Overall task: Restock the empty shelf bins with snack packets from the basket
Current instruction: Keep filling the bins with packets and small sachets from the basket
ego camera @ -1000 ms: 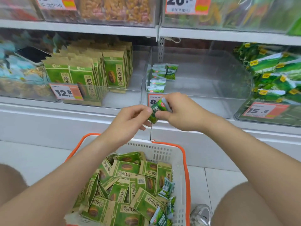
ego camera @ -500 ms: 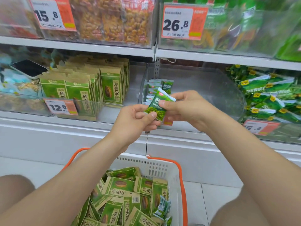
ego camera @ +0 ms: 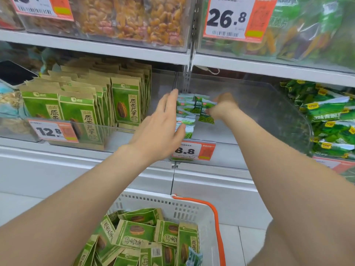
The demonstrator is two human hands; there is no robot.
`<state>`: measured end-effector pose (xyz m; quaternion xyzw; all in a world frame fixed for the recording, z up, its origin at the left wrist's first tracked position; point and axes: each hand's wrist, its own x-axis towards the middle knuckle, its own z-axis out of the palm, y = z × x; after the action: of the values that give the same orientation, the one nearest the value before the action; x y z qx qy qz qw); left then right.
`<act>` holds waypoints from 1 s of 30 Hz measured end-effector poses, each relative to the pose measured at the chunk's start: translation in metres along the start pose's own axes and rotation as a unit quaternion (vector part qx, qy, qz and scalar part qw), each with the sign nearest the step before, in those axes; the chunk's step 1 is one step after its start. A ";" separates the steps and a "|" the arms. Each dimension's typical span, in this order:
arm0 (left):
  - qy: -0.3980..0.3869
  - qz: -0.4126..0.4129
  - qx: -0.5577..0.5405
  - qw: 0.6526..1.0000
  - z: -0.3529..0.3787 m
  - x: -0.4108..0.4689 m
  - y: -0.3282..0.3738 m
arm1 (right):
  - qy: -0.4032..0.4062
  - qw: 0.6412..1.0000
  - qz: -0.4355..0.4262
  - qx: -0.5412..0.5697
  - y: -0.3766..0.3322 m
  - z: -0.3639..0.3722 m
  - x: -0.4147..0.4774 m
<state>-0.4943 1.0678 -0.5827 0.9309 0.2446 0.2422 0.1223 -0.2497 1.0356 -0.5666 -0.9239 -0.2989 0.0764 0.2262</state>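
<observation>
- Hanging from my right hand [ego camera: 223, 107], the small green packet [ego camera: 206, 113] is already inside the clear bin [ego camera: 269, 96] with its long axis roughly upright; the fingers seem to pinch its top, though blur softens the hand
- Just left of it, the row of matching packets [ego camera: 185, 117] stands against the bin's left wall, so I judge the packet must go down and slightly left to join it, and the right hand is the nearer one
- My left hand [ego camera: 163, 129] holds nothing, fingers straight, flat beside the row; whether it touches the front packet I cannot tell
- That hand could crowd the gap if it drifts right
- Further out: the price tag [ego camera: 193, 150] on the bin front, sunflower seed packs [ego camera: 124, 104] in the bin to the left, and the basket [ego camera: 192, 210] below holding more packs
</observation>
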 end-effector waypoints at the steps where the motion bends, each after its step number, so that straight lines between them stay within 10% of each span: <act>1: -0.012 -0.010 0.000 1.000 -0.001 0.002 -0.002 | -0.004 0.999 -0.009 -0.035 -0.003 0.003 0.010; 14: -0.028 -0.023 -0.011 0.999 0.001 0.008 -0.008 | 0.068 0.997 0.008 -0.034 -0.009 0.040 0.057; 22: -0.027 -0.010 -0.018 0.999 0.004 0.007 -0.012 | -0.100 0.995 0.025 0.002 -0.009 0.022 0.033; 30: 0.095 0.008 -0.069 0.993 -0.003 -0.012 -0.003 | -0.019 0.982 -0.151 -0.113 -0.022 -0.010 -0.045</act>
<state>-0.5061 1.0647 -0.5855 0.8950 0.2300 0.3468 0.1605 -0.2946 1.0212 -0.5469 -0.8863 -0.4458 0.0244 0.1232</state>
